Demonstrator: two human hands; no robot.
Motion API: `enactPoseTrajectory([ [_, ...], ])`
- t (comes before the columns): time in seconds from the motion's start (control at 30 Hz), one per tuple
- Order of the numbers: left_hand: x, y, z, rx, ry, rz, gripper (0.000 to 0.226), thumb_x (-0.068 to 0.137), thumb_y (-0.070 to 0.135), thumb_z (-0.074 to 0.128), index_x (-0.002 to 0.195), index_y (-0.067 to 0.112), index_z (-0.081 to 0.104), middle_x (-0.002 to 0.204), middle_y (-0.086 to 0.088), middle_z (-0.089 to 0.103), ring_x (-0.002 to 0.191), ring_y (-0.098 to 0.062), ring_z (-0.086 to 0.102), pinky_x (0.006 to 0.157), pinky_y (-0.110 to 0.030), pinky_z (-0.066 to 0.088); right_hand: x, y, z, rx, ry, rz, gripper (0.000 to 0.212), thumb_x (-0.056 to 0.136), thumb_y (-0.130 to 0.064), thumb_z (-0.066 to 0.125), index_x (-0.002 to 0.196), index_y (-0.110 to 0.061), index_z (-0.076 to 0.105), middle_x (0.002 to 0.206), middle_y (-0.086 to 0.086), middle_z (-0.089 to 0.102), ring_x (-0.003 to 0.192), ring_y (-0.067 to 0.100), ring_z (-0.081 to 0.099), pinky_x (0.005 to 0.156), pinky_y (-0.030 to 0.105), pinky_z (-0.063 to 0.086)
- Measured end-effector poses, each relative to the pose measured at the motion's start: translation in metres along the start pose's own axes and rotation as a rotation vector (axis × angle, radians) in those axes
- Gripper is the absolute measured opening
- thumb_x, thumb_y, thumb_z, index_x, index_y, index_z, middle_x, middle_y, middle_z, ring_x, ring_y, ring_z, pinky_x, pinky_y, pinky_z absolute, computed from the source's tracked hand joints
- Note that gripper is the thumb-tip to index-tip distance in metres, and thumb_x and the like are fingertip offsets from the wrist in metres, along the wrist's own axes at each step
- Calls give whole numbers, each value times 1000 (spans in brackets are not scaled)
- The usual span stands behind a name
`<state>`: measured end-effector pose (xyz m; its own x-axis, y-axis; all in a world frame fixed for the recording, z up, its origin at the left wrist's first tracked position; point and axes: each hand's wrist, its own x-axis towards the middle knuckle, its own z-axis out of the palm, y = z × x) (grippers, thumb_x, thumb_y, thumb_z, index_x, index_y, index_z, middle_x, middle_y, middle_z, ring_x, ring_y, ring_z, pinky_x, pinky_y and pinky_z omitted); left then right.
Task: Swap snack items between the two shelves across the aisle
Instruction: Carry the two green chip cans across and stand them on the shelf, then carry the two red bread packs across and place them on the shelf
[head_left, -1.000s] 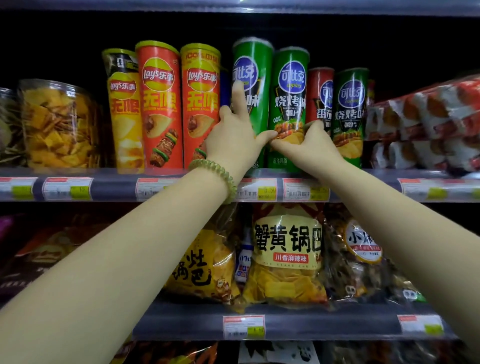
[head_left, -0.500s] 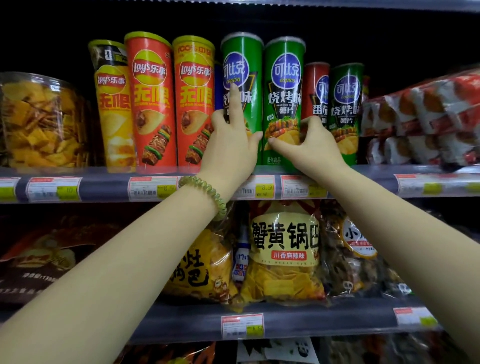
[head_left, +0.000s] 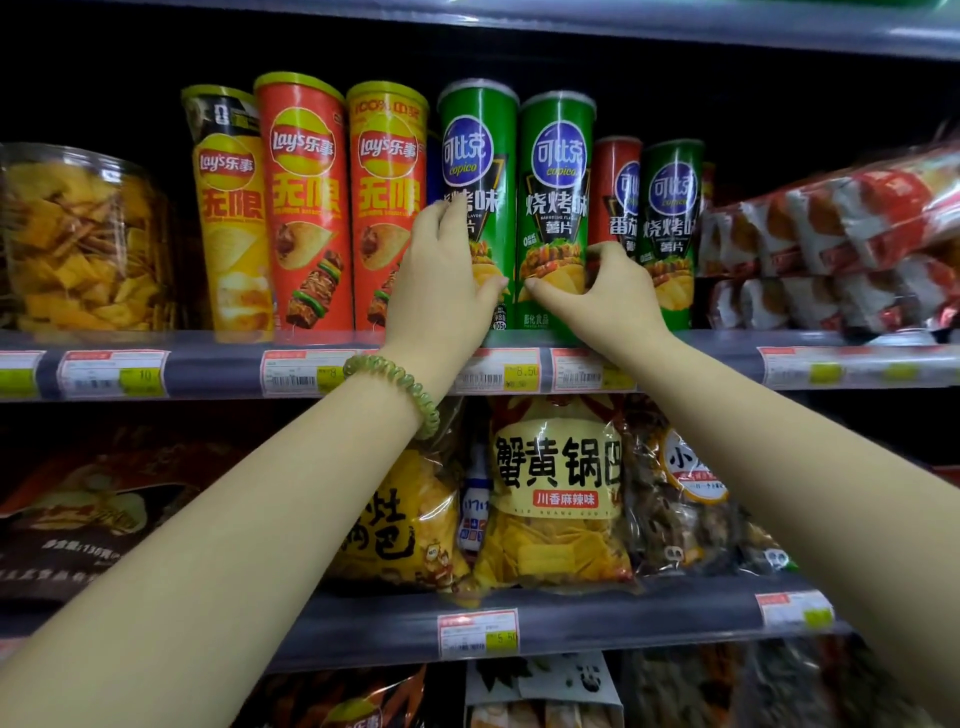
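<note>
Two tall green Copico crisp cans stand side by side on the upper shelf (head_left: 208, 371). My left hand (head_left: 444, 283) wraps the lower half of the left green can (head_left: 478, 156), thumb at its front, fingers round its left side. My right hand (head_left: 597, 296) grips the lower part of the right green can (head_left: 557, 171), thumb on its front, fingers curled round its right side. Both cans stand upright on the shelf. A green bead bracelet (head_left: 400, 387) sits on my left wrist.
Left of the green cans stand two red Lay's cans (head_left: 306, 208) and a yellow one (head_left: 228, 218), then a clear tub of snacks (head_left: 78, 239). To the right are a red can (head_left: 615, 187), a shorter green can (head_left: 670, 234) and wrapped packs (head_left: 831, 244). Snack bags (head_left: 558, 493) fill the lower shelf.
My left hand's raised finger has come down and its grip has closed round the left green can. My right hand's fingers have curled further round the right can. The view has shifted slightly.
</note>
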<state>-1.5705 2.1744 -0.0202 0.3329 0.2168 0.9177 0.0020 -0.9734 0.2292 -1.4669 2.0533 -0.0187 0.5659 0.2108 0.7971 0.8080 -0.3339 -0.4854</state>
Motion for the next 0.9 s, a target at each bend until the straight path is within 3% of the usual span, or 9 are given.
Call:
enactPoseTrajectory([
  [0.1,-10,-2,0,-24,41,37,71,91,23,66,151,8,30,156,-8,33,144,-19,31,110,-17,18,-4,-3,-1,-4,47,-29,77,78,-50,72,135,-4,45,130,11,55,122,25,51,92,25,36],
  [0.17,-17,-3,-2,-68,58,41,67,91,24,65,148,8,36,153,-8,38,141,-19,35,111,-18,21,-11,-4,-5,21,107,-62,74,79,-49,71,134,-5,46,131,10,54,123,22,49,95,22,34],
  [0.3,-26,6,-1,-161,72,58,59,89,25,66,141,8,46,138,-9,52,129,-22,48,110,-31,38,-22,1,-23,107,213,-115,60,81,-44,70,126,-7,54,122,8,61,114,19,57,99,34,47],
  [0.4,-26,23,5,-157,89,79,55,89,28,63,138,9,49,136,-10,54,134,-28,43,114,-44,33,-29,7,-47,133,238,-104,51,82,-37,71,121,-7,57,111,6,65,98,14,62,90,25,51],
  [0.5,-23,45,13,-162,138,121,52,90,26,62,138,10,48,141,-9,51,142,-27,34,119,-33,19,-37,16,-77,78,256,-106,45,84,-33,72,118,-6,59,97,0,63,85,8,59,79,12,47],
  [0.6,-21,74,28,-303,92,154,52,90,28,63,137,9,49,132,-7,56,128,-20,48,105,-13,28,-49,27,-107,17,265,-98,45,84,-34,71,117,-6,59,99,4,66,90,13,62,82,19,50],
  [0.7,-18,105,51,-437,8,155,54,89,28,66,136,9,49,131,-6,57,123,-16,51,92,5,23,-59,40,-136,-48,302,-74,47,83,-38,70,118,-8,58,104,5,68,96,17,65,87,29,52],
  [0.9,-10,155,87,-543,-62,242,56,91,31,65,139,10,47,137,-7,52,129,-17,47,95,-4,22,-69,71,-197,-132,374,57,43,82,-38,72,113,-11,60,102,2,68,94,15,65,84,27,52],
])
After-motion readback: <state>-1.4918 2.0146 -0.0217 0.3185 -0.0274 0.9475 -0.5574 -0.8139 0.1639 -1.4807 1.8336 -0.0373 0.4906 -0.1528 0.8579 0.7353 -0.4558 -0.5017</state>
